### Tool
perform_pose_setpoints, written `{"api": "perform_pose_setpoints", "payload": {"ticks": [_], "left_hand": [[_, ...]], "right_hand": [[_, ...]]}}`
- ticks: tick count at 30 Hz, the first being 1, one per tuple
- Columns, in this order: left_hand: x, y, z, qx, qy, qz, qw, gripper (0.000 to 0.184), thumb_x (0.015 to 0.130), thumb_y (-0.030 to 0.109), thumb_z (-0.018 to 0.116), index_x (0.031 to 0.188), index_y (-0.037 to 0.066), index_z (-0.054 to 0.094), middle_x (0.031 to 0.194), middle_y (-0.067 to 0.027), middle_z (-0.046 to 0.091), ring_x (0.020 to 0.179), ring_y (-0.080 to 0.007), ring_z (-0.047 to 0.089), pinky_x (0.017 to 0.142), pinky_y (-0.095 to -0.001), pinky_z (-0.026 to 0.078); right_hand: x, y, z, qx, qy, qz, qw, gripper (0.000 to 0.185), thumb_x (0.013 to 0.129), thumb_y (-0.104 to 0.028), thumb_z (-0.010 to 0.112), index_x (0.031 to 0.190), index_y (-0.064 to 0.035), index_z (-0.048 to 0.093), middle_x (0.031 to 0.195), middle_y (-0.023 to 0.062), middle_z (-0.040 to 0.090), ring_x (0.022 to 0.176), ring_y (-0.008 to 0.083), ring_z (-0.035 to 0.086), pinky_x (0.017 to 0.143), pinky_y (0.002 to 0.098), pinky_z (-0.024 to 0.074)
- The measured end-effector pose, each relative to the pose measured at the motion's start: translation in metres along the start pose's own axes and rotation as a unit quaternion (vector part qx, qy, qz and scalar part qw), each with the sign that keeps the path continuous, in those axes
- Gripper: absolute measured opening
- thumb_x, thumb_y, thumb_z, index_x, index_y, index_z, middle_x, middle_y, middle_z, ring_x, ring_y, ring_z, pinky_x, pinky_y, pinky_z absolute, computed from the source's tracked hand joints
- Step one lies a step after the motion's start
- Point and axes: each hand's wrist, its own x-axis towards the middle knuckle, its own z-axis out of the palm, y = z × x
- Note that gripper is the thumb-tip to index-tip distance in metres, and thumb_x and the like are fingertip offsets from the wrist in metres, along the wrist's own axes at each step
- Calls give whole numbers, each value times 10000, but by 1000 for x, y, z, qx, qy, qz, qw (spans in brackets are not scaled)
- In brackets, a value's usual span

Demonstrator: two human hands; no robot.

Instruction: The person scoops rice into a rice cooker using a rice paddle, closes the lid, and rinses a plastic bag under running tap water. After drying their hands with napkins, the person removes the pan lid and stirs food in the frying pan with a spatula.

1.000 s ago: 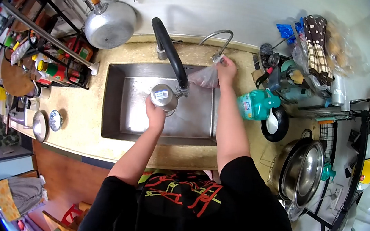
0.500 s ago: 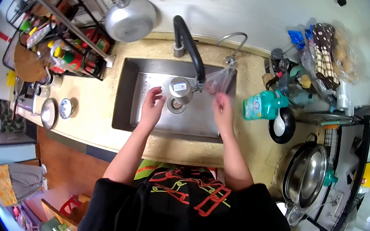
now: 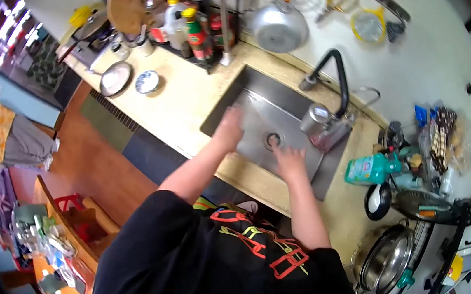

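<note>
My left hand, blurred by motion, is over the left front part of the steel sink; its fingers cannot be made out. Over the front side of the basin is my right hand, its fingers apart and nothing seen in them. Close to its fingertips lies the drain. A silver metal container with a pale top stands toward the back right of the sink. Beside it is a clear plastic bag with something reddish inside. The black faucet arches above both.
A green bottle and a black ladle are on the right counter, near stacked metal bowls. To the left are a small patterned bowl, a pan and a rack of bottles. A pot hangs behind.
The view has turned left, so the sink appears tilted. My hands have shifted toward the sink's front edge. The metal container appears nearer the bag and farther from the drain.
</note>
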Motion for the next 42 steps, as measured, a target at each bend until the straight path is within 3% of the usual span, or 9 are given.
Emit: {"api": "perform_pose_setpoints", "payload": {"ticks": [1, 3, 7, 13, 16, 17, 20, 23, 42], "left_hand": [[-9, -16, 45, 155, 95, 106, 978, 618, 832, 194, 685, 1427, 328, 586, 1562, -199, 402, 1523, -415, 238, 1174, -699, 210], [-55, 14, -6, -199, 233, 12, 952, 543, 884, 328, 718, 1408, 268, 593, 1560, -144, 432, 1530, -369, 243, 1200, -656, 182], [-140, -37, -12, -198, 131, 87, 968, 563, 906, 338, 714, 1426, 198, 549, 1437, -139, 562, 1432, -332, 425, 1187, -634, 229], [-313, -121, 22, -366, 145, 26, 919, 430, 892, 193, 709, 1307, 110, 633, 1264, -150, 654, 1187, -363, 617, 1015, -470, 489], [-413, -152, 58, -351, 176, -70, 917, 424, 879, 200, 714, 1288, 111, 645, 1214, -135, 665, 1158, -347, 632, 983, -463, 512], [-442, -161, 68, -342, 187, -109, 915, 409, 872, 215, 719, 1267, 122, 661, 1195, -119, 670, 1144, -341, 638, 970, -465, 516], [-533, -179, 71, -331, 175, -217, 901, 428, 871, 190, 716, 1284, 106, 642, 1213, -136, 666, 1162, -351, 630, 982, -462, 514], [-608, -179, 75, -293, 209, -349, 865, 411, 864, 201, 721, 1257, 99, 658, 1207, -136, 671, 1153, -345, 635, 981, -461, 518], [-919, 43, 103, -46, 481, -811, 329, 314, 894, 84, 705, 1207, 90, 678, 1231, -121, 633, 1167, -323, 623, 993, -397, 511]], "right_hand": [[-7, 3, 17, -81, 10, -16, 997, 403, 1061, -260, 528, 1431, -106, 567, 1426, 173, 585, 1316, 328, 565, 1104, 419, 444], [-21, 10, 42, -241, 33, -50, 969, 420, 1049, -247, 549, 1455, -138, 550, 1472, 198, 539, 1337, 361, 539, 1118, 431, 430], [-39, -32, 76, -367, -92, -76, 923, 491, 1030, -240, 594, 1499, -135, 496, 1477, 208, 537, 1336, 310, 552, 1119, 396, 434], [50, -16, 224, 22, -108, 120, 987, 449, 1038, -196, 591, 1466, -82, 521, 1224, 158, 704, 1107, 226, 693, 961, 340, 545], [70, -34, 353, -550, -175, -155, 801, 411, 963, -215, 678, 1358, -111, 628, 1210, 162, 709, 1111, 319, 689, 941, 395, 544], [87, -30, 385, -590, -255, -268, 718, 409, 950, -227, 690, 1339, -111, 644, 1243, 172, 690, 1140, 340, 670, 966, 403, 530], [110, -46, 504, -436, -376, -186, 796, 391, 944, -221, 686, 1313, -95, 656, 1255, 194, 675, 1151, 371, 647, 987, 415, 519], [114, -82, 595, -503, -436, -306, 681, 354, 946, -216, 675, 1277, -92, 663, 1201, 185, 685, 1117, 379, 651, 960, 439, 531], [-47, -99, 949, -352, -790, -337, 373, 359, 961, -143, 648, 1318, -109, 658, 1259, 162, 681, 1107, 314, 677, 962, 389, 540]]}}
